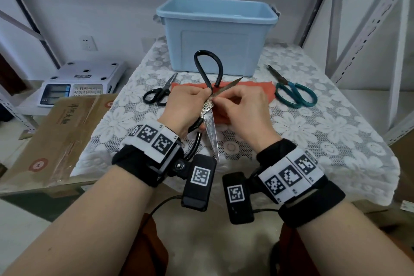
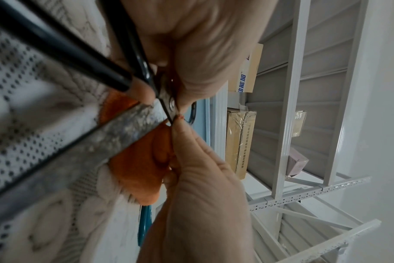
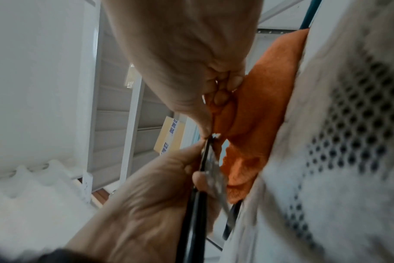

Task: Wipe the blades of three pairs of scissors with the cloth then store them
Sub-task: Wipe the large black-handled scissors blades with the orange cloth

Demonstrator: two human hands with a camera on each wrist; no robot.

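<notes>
Steel, mottled and stained, is the near blade of the big black-handled scissors [image 1: 209, 116], which are spread wide over the lace tablecloth [image 1: 313, 132], this blade pointing toward the person. At the pivot, the left hand [image 1: 186, 107] curls round the handle shanks, while the right hand [image 1: 244, 105] pinches the far blade near its base; the orange cloth [image 1: 257, 87] lies beneath, and whether a fold of it sits between those fingers cannot be told. This looks like the first pair being wiped. Next the pinch likely needs to slide outward along the blade, away from the edge. Farther on, small black scissors [image 1: 158, 94] lie left of the cloth and teal-handled scissors [image 1: 293, 93] right, both seemingly unwiped. Farthest, the open blue bin [image 1: 215, 36] waits for storage.
</notes>
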